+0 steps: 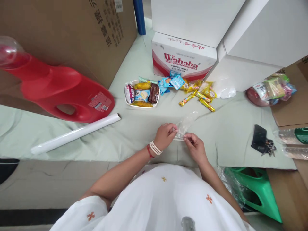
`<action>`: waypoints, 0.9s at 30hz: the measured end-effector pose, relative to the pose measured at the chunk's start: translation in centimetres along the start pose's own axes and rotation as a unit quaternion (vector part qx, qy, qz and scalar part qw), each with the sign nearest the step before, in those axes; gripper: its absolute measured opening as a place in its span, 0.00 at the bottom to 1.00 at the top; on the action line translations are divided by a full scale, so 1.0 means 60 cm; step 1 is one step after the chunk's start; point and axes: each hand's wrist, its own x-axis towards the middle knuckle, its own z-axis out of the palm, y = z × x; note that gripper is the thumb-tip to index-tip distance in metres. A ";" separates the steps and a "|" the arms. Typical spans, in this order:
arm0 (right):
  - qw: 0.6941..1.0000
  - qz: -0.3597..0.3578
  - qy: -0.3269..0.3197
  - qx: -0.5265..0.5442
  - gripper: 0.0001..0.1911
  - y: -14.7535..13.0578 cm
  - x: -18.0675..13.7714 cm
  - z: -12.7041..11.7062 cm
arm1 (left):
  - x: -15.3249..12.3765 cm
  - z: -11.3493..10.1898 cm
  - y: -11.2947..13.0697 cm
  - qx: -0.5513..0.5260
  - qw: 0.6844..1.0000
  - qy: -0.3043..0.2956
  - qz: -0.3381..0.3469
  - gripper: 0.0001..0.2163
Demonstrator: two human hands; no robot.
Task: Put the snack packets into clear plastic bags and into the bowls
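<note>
Between my two hands is a small clear plastic bag (184,125), its far end lying toward the back of the table. My left hand (165,135), with bracelets at the wrist, pinches the bag's left edge. On the other side my right hand (195,147) grips the near right corner between thumb and fingers. Beyond them stands a white tray (142,106) holding several wrapped snacks. To its right lie blue snack packets (177,82) and loose yellow-wrapped sticks (207,105), with a crumpled heap of clear bags (227,89) beside them.
A white Wahaba carton (185,59) stands behind the snacks. At left are a large red bottle (64,93) and a white roll (77,133). Keys with a black case (260,141) and a bowl of snacks (257,96) sit at right. A green stool (262,192) is below.
</note>
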 end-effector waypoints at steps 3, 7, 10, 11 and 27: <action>0.998 0.042 0.037 0.017 0.15 0.017 -0.005 -0.009 | 0.004 -0.001 -0.024 -0.205 0.973 0.053 -0.097 0.11; 0.996 0.067 0.056 0.021 0.15 0.042 -0.011 -0.021 | -0.013 -0.010 -0.051 -0.339 0.911 0.148 -0.183 0.15; 0.998 0.044 0.018 -0.029 0.16 0.043 -0.013 -0.032 | -0.030 -0.016 -0.051 -0.341 0.909 0.161 -0.180 0.15; 0.998 0.026 0.005 -0.056 0.17 0.039 -0.012 -0.035 | -0.035 -0.016 -0.047 -0.329 0.917 0.154 -0.165 0.14; 0.949 -0.165 -0.083 -0.256 0.12 -0.013 0.050 -0.003 | -0.081 -0.055 0.003 0.187 0.965 0.168 0.074 0.32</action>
